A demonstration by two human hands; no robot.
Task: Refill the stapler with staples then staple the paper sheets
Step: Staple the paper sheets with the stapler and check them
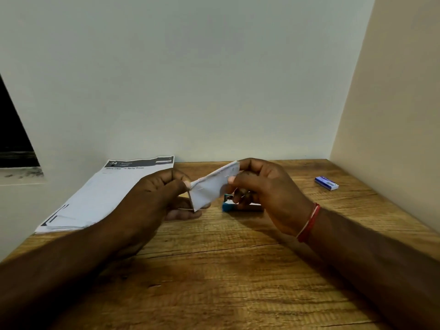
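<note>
Both hands hold a small folded set of white paper sheets (212, 186) above the table; staples show along its upper edge. My left hand (157, 196) pinches its left end between thumb and fingers. My right hand (264, 186) pinches its right end. Under the right hand, a blue stapler (229, 206) lies on the wooden table (214, 270), partly hidden by the fingers. At the far right of the table lies a small blue staple box (326, 183).
A stack of printed white sheets (100, 198) with a dark header lies at the table's left, overhanging the left edge. A wall stands close behind the table and another along its right side. A red thread band circles my right wrist (308, 222).
</note>
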